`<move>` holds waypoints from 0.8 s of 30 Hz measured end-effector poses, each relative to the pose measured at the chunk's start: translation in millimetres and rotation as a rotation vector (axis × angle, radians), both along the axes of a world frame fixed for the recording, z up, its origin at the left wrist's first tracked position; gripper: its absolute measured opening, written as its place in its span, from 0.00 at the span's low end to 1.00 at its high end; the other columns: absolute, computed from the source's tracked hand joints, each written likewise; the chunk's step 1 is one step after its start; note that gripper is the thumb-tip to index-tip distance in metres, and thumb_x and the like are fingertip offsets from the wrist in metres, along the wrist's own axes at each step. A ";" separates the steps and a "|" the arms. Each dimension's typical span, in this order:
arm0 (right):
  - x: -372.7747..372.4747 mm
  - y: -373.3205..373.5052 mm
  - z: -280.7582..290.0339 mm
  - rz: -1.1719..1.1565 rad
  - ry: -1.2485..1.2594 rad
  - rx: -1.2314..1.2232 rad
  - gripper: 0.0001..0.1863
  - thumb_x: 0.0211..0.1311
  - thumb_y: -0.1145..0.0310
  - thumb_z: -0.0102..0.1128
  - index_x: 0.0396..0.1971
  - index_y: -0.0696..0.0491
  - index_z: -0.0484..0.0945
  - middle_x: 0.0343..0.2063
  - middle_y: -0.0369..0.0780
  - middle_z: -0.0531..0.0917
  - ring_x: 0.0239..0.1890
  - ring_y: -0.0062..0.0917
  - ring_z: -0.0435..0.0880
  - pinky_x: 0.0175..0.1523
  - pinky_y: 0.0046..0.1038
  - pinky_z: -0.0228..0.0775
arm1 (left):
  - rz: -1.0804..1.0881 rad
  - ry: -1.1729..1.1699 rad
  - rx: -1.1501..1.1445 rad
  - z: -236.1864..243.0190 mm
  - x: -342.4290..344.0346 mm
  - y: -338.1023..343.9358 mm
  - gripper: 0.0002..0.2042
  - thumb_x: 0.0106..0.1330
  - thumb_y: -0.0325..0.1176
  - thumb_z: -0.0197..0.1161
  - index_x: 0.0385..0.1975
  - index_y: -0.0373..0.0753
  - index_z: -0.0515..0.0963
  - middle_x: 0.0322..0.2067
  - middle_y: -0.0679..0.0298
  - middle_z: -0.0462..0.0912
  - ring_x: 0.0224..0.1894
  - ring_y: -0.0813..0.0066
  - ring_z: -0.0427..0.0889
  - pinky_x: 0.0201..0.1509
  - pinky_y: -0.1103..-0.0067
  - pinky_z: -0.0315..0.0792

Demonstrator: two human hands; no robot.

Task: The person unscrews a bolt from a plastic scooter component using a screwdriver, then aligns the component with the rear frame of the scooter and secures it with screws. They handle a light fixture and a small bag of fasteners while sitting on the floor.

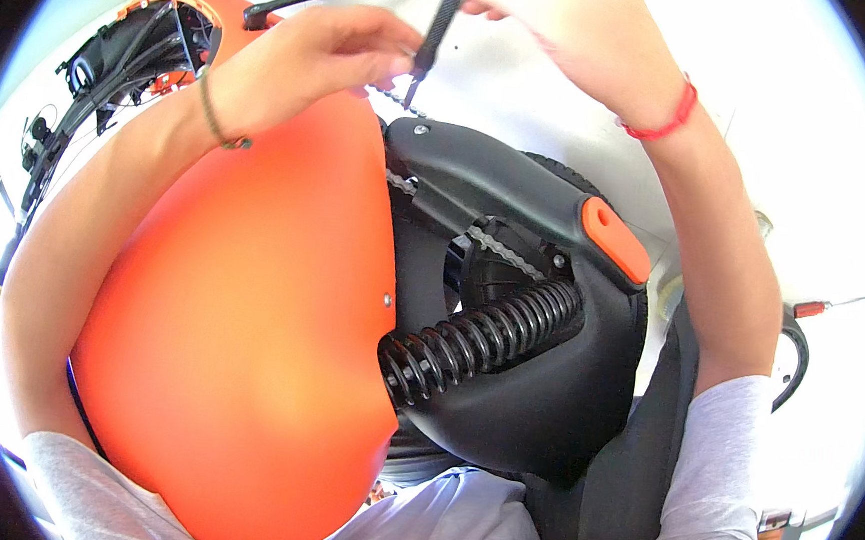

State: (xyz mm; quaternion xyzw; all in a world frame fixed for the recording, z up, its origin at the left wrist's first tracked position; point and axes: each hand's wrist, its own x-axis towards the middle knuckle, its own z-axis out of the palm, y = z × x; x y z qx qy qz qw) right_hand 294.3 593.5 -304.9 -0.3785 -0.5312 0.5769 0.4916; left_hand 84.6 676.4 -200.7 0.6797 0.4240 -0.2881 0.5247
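Beside the left hand (342, 51), its grip unclear, slants a black tool (436, 34); right hand (562, 20) pinches one end.

And here's a pale grey shirt (445, 527), rumpled into soft folds at bottom centre! Short sleeves too: left sleeve (101, 493) in the lower left, right sleeve (724, 471) in the lower right, both bare-armed beyond. Left wrist, upper left: a thin olive cord (209, 114), small dark knot on it! Right wrist, upper right: a bright red band (680, 117), thicker! Both hands, left (343, 48) and right (589, 40), bare!
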 end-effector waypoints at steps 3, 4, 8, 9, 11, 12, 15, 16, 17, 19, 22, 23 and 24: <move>-22.7 -22.6 -19.0 -0.178 0.241 -0.381 0.10 0.63 0.71 0.59 0.40 0.61 0.80 0.29 0.37 0.84 0.31 0.19 0.80 0.38 0.23 0.73 | 0.060 -0.001 -0.037 -24.1 2.9 -9.1 0.13 0.71 0.35 0.58 0.48 0.33 0.76 0.39 0.67 0.81 0.44 0.82 0.79 0.49 0.81 0.72; -26.3 -26.2 -18.7 -0.167 0.144 -0.349 0.10 0.63 0.73 0.60 0.41 0.62 0.80 0.29 0.38 0.83 0.31 0.15 0.79 0.38 0.20 0.72 | 0.060 0.006 -0.047 -31.1 -0.4 -9.4 0.12 0.71 0.35 0.58 0.47 0.33 0.76 0.38 0.67 0.81 0.43 0.83 0.79 0.48 0.81 0.73; -28.0 -32.1 -18.7 -0.168 0.174 -0.371 0.10 0.62 0.72 0.61 0.39 0.62 0.80 0.29 0.38 0.83 0.31 0.16 0.78 0.38 0.21 0.72 | -0.030 -0.008 -0.014 -42.1 -0.8 -15.7 0.11 0.70 0.34 0.60 0.45 0.34 0.78 0.36 0.69 0.81 0.39 0.85 0.77 0.47 0.82 0.73; -28.1 -32.2 -18.9 -0.175 0.178 -0.332 0.10 0.62 0.72 0.61 0.39 0.62 0.80 0.29 0.38 0.83 0.31 0.16 0.78 0.38 0.21 0.72 | -0.093 0.000 0.009 -42.4 0.3 -16.3 0.10 0.70 0.34 0.60 0.44 0.34 0.78 0.36 0.69 0.81 0.39 0.85 0.77 0.46 0.82 0.73; -29.0 -33.0 -20.0 -0.188 0.184 -0.257 0.09 0.62 0.73 0.60 0.39 0.62 0.80 0.29 0.38 0.83 0.31 0.16 0.79 0.38 0.21 0.72 | -0.103 -0.012 0.023 -44.4 0.8 -18.7 0.10 0.70 0.34 0.61 0.44 0.35 0.78 0.36 0.69 0.81 0.39 0.84 0.77 0.46 0.81 0.73; -30.0 -32.6 -19.7 -0.182 0.192 -0.277 0.09 0.62 0.73 0.60 0.39 0.62 0.80 0.29 0.38 0.83 0.31 0.16 0.79 0.38 0.22 0.72 | -0.106 -0.012 0.016 -44.1 0.7 -17.8 0.10 0.70 0.33 0.61 0.44 0.34 0.78 0.35 0.69 0.81 0.39 0.84 0.77 0.46 0.81 0.73; -31.2 -31.5 -20.1 -0.179 0.202 -0.299 0.09 0.62 0.73 0.60 0.39 0.62 0.80 0.30 0.39 0.83 0.32 0.17 0.79 0.39 0.22 0.73 | -0.097 0.002 0.000 -45.1 -0.1 -16.8 0.10 0.70 0.33 0.61 0.44 0.34 0.78 0.35 0.69 0.81 0.39 0.84 0.78 0.46 0.82 0.74; -29.5 -32.1 -21.4 -0.188 0.199 -0.280 0.09 0.62 0.73 0.61 0.39 0.62 0.80 0.30 0.39 0.83 0.32 0.17 0.79 0.39 0.22 0.73 | -0.091 0.007 -0.005 -45.6 -0.7 -16.9 0.10 0.70 0.33 0.61 0.44 0.34 0.78 0.35 0.69 0.81 0.39 0.84 0.78 0.46 0.82 0.74; -28.3 -32.4 -22.0 -0.197 0.194 -0.260 0.09 0.62 0.73 0.61 0.39 0.62 0.80 0.30 0.39 0.84 0.32 0.17 0.79 0.39 0.22 0.73 | -0.075 -0.001 -0.015 -46.4 -1.0 -16.3 0.10 0.70 0.33 0.61 0.44 0.34 0.78 0.35 0.69 0.81 0.39 0.84 0.78 0.46 0.82 0.74; -27.3 -32.4 -21.2 -0.192 0.226 -0.288 0.09 0.61 0.73 0.61 0.39 0.62 0.80 0.30 0.39 0.84 0.32 0.17 0.79 0.39 0.22 0.72 | -0.040 -0.013 -0.031 -44.2 4.0 -15.8 0.10 0.70 0.33 0.60 0.44 0.33 0.78 0.35 0.68 0.80 0.39 0.83 0.78 0.46 0.83 0.74; -25.2 -31.6 -11.0 -0.176 0.160 -0.357 0.10 0.61 0.73 0.61 0.39 0.62 0.80 0.30 0.39 0.83 0.32 0.17 0.79 0.39 0.21 0.72 | -0.060 0.027 -0.030 -44.6 2.9 -19.2 0.10 0.70 0.32 0.60 0.44 0.32 0.78 0.36 0.67 0.81 0.39 0.83 0.78 0.47 0.82 0.75; -24.6 -31.8 -7.9 -0.169 0.121 -0.385 0.10 0.61 0.73 0.61 0.39 0.62 0.80 0.30 0.39 0.83 0.32 0.17 0.79 0.39 0.21 0.72 | -0.077 0.053 -0.021 -44.1 3.3 -20.1 0.11 0.70 0.32 0.60 0.44 0.32 0.78 0.37 0.66 0.81 0.39 0.83 0.78 0.48 0.82 0.75; -24.7 -33.3 -11.0 -0.174 0.146 -0.352 0.10 0.61 0.73 0.61 0.39 0.62 0.80 0.30 0.39 0.83 0.32 0.17 0.79 0.39 0.21 0.72 | -0.069 0.049 -0.024 -44.5 2.9 -20.6 0.11 0.70 0.32 0.60 0.45 0.32 0.78 0.37 0.66 0.81 0.39 0.83 0.78 0.48 0.81 0.75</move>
